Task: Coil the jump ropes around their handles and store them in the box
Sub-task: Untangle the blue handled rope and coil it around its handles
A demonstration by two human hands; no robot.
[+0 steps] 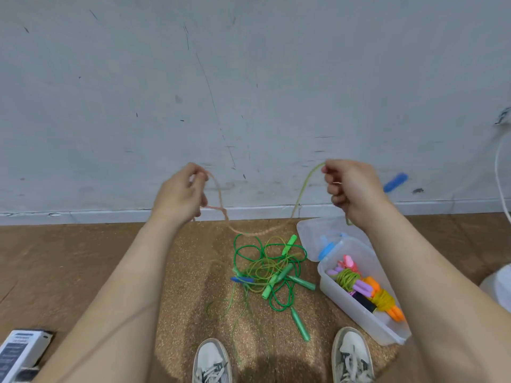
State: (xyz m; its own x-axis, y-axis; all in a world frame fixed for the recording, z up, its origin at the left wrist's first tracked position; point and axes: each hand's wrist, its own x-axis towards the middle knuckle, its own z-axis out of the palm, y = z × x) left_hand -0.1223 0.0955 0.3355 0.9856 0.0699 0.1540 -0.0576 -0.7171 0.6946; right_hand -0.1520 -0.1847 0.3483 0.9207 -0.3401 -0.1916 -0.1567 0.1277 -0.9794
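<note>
My left hand point(182, 194) and right hand point(348, 189) are curled, each pinching the rope point(249, 233), which sags between them above the pile point(265, 266). A blurred blue handle point(395, 182) shows beyond my right hand. I should pull it free of the tangle, then wind evenly. The box point(359, 313) lies below my right hand.

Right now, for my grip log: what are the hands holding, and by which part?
One thin jump rope, by its cord, not a handle: the left hand and right hand each pinch it, and it sags between them.
</note>
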